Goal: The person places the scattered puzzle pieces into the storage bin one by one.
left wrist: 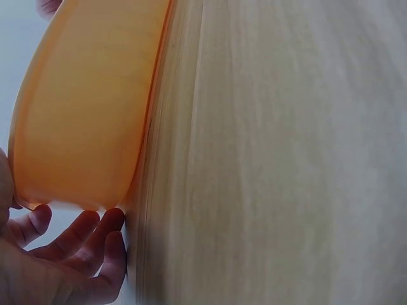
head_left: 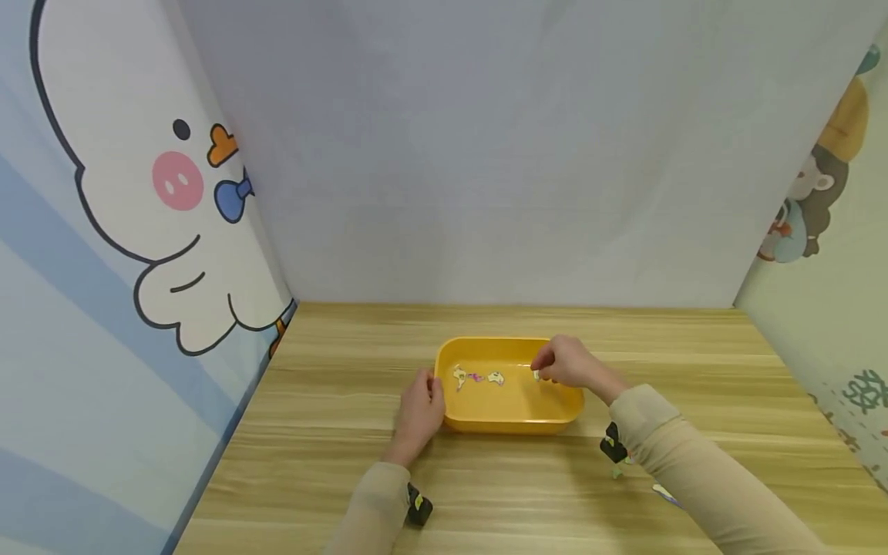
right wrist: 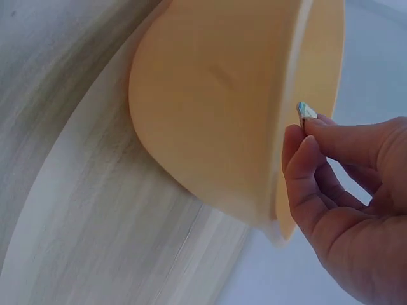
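A yellow plastic tray sits on the wooden table. At its left end my left hand holds it, thumb by the rim and bent fingers against the outer wall, as the left wrist view shows. Above the tray's right part my right hand pinches a small flat sticker-like piece between thumb and fingertips; it is pale with a blue edge. Inside the tray lie a cream cutout piece, a pink one and another cream one, in a row on the left.
On the table near my right forearm lie a greenish piece and a white-and-blue piece, partly hidden by the sleeve. A grey-white curtain hangs behind the table. Printed cartoon panels stand at both sides.
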{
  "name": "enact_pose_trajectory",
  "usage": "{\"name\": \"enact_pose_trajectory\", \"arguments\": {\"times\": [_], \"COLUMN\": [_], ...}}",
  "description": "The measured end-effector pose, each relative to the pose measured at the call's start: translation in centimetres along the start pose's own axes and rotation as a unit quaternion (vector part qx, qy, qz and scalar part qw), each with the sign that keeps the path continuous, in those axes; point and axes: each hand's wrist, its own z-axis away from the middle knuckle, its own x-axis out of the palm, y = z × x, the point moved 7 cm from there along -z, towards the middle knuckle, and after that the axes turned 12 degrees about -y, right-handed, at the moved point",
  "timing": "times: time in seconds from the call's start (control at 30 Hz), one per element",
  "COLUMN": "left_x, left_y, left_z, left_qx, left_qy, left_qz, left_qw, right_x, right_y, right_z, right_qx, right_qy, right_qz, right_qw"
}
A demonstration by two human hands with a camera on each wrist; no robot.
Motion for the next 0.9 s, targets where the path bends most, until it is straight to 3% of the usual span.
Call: {"name": "enact_pose_trajectory", "arguments": {"times": [0.53, 0.9], "left_x": [0.1, -0.3], "left_y": [-0.2, 0.1], "left_z": [-0.1, 0.1], "left_qx": [-0.003, 0.019], "left_qy": [-0.01, 0.011], "left_qz": [0.002, -0.002], "left_qw": [0.9999, 0.9997], "right_x": [0.7, 1.7], "right_y": [-0.4, -0.2], "right_z": [-1.5, -3.3], "right_qx": [-0.005, 0.008], "right_qy": [0.017, 0.036], "right_qz": [0.052, 0.103], "right_qw": [0.9985, 0.994]}}
